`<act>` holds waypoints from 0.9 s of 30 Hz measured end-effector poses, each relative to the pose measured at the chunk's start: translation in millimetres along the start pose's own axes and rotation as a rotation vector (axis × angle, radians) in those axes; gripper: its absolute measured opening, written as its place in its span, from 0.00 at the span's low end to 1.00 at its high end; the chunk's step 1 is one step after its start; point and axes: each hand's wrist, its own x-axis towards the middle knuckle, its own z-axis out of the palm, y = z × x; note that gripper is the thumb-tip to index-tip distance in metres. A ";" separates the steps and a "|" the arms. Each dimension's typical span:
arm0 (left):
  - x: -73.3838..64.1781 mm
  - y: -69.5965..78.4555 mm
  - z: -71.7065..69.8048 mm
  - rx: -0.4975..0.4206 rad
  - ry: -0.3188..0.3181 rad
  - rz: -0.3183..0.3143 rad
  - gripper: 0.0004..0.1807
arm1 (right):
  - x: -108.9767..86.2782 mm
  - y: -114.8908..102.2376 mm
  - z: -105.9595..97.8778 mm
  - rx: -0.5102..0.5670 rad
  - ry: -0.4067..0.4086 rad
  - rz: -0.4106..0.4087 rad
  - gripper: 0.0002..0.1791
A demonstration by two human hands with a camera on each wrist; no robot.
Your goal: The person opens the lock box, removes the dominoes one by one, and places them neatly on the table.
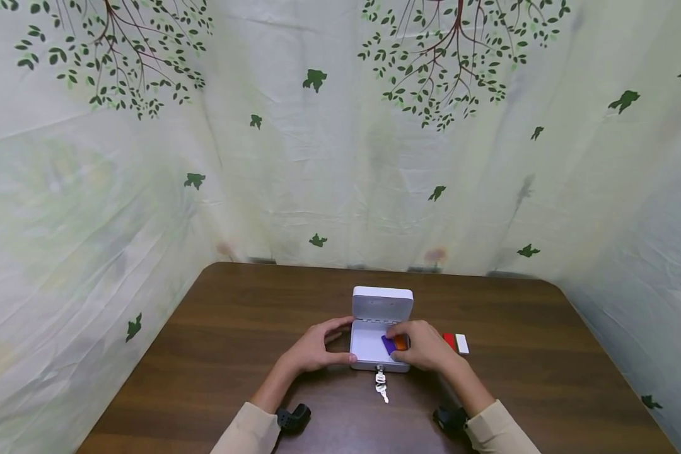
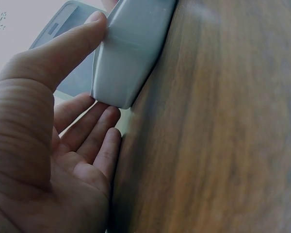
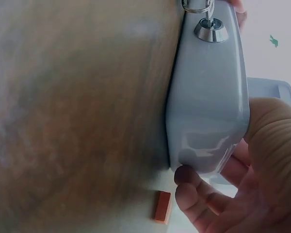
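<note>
A white metal cash box [image 1: 369, 340] stands on the table with its lid [image 1: 382, 304] raised, and keys [image 1: 381, 379] hang from the lock on its front. My left hand [image 1: 314, 345] holds the box at its left side, thumb at the front corner and fingers toward the hinge. In the left wrist view the thumb lies over the rim. My right hand [image 1: 422, 345] reaches over the right wall, thumb and index finger at the ends of a purple block [image 1: 388, 345]. Beside it is an orange block [image 1: 400, 342], partly covered by the hand. Other right fingers touch the outer wall in the right wrist view.
Right of the box lie a red block [image 1: 449, 340] and a white block [image 1: 462, 343], close to my right wrist. Leaf-patterned cloth [image 1: 318, 189] hangs around the brown wooden table [image 1: 204, 378]. Black straps with wrist cameras [image 1: 294, 419] sit on both wrists.
</note>
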 end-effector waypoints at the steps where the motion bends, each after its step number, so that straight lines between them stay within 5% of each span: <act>1: 0.0 -0.3 -0.1 0.001 0.000 0.001 0.46 | 0.3 0.6 0.4 0.007 0.000 0.000 0.15; 27: -0.2 -3.7 1.2 -0.028 0.018 0.037 0.44 | -3.3 4.3 -1.9 0.057 -0.009 0.009 0.24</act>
